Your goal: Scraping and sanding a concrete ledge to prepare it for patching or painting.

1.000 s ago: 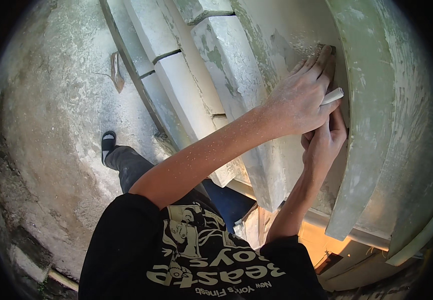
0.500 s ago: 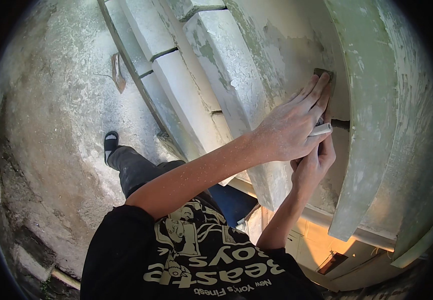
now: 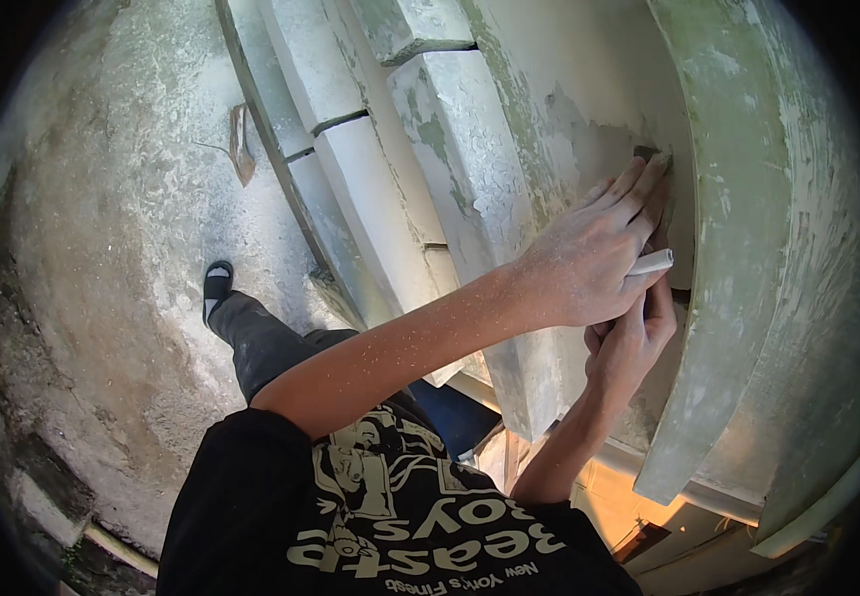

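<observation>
Against the wall (image 3: 589, 70), the left hand (image 3: 594, 248) holds a dark tool (image 3: 643, 153) that uneven pressure could skid; the right hand (image 3: 631, 356) curls, grip unclear.

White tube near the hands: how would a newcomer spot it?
Find the long green strip at right. Just left of it is the left hand, the upper one. The white tube pokes from that hand, straight, blunt-ended and paler than the fingers.

From the wearer's head, one fisheye camera looks steeply down past the black shirt (image 3: 390, 526) onto the nearby left hand (image 3: 589, 253), right hand (image 3: 633, 346) and farther ground (image 3: 122, 288).
</observation>
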